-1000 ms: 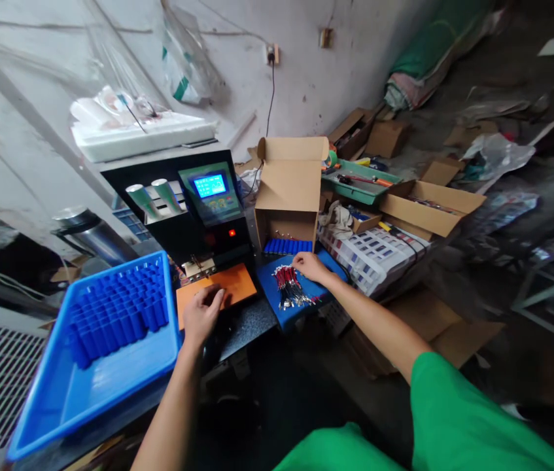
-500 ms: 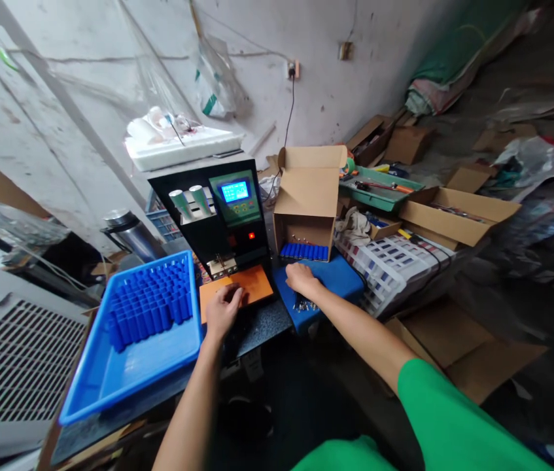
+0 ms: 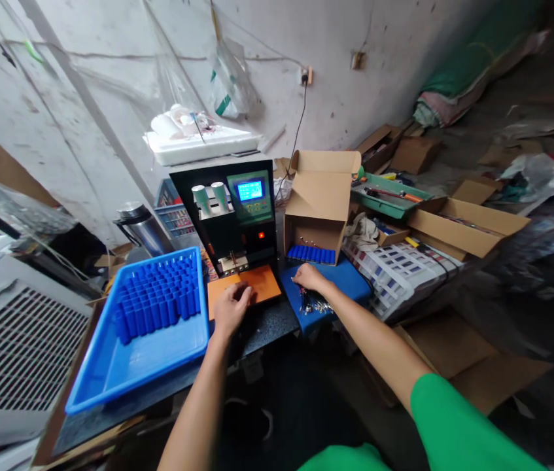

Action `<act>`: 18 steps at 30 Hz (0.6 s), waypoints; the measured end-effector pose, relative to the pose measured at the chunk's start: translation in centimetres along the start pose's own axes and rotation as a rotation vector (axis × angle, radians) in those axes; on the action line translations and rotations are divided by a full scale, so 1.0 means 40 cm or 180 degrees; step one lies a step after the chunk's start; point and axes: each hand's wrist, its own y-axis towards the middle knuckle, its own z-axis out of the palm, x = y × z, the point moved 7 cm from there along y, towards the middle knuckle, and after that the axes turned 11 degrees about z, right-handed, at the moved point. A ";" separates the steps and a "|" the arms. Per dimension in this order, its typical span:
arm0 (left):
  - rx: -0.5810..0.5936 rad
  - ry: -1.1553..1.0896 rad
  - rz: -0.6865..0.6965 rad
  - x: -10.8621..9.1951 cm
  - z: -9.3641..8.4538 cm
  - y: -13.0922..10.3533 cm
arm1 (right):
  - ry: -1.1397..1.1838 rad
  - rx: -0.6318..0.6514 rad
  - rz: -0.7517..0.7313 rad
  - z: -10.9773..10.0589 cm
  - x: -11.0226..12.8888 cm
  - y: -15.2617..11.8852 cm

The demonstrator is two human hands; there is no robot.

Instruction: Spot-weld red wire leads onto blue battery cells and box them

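Observation:
My left hand [image 3: 230, 307] rests on the orange plate [image 3: 265, 285] in front of a black machine with a lit screen [image 3: 251, 190]. Its fingers curl under the machine's thin metal tips [image 3: 233, 259], and whatever lies inside them is hidden. On the blue mat [image 3: 316, 322], my right hand [image 3: 310, 277] has its fingers pinched together at the far end of a bunch of thin wire leads [image 3: 314, 302]. What the fingertips hold is too small to make out. Behind that hand, a row of blue cylindrical cells [image 3: 312, 254] sits in an open cardboard box [image 3: 323, 191].
Left of the machine, a blue tray [image 3: 139, 379] holds many upright blue cylinders [image 3: 159, 304]. A steel flask [image 3: 143, 229] stands behind it. To the right are a white plastic basket [image 3: 394, 273], a green tray [image 3: 394, 203] and an open carton [image 3: 467, 226].
The view has shifted, so the scene sits further right. My right hand has come slightly left over the mat, and more of the wire leads show. My left hand stays at the orange plate.

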 end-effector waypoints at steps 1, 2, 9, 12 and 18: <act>-0.0004 -0.0009 0.0005 0.001 0.001 0.000 | 0.0002 -0.0051 -0.0024 0.001 -0.002 0.001; -0.0009 -0.0015 0.0011 0.002 0.001 -0.001 | -0.0014 -0.0121 -0.0023 0.002 -0.005 0.003; -0.0007 0.0019 0.0033 -0.009 -0.002 -0.009 | 0.0704 -0.0055 -0.0191 0.001 -0.020 0.015; -0.0013 0.0054 0.0056 -0.016 -0.007 -0.012 | 0.1855 -0.0015 -0.0005 -0.010 -0.047 0.011; 0.0021 -0.0018 0.0043 0.002 -0.003 0.001 | 0.3974 0.0067 0.0198 -0.051 -0.070 -0.012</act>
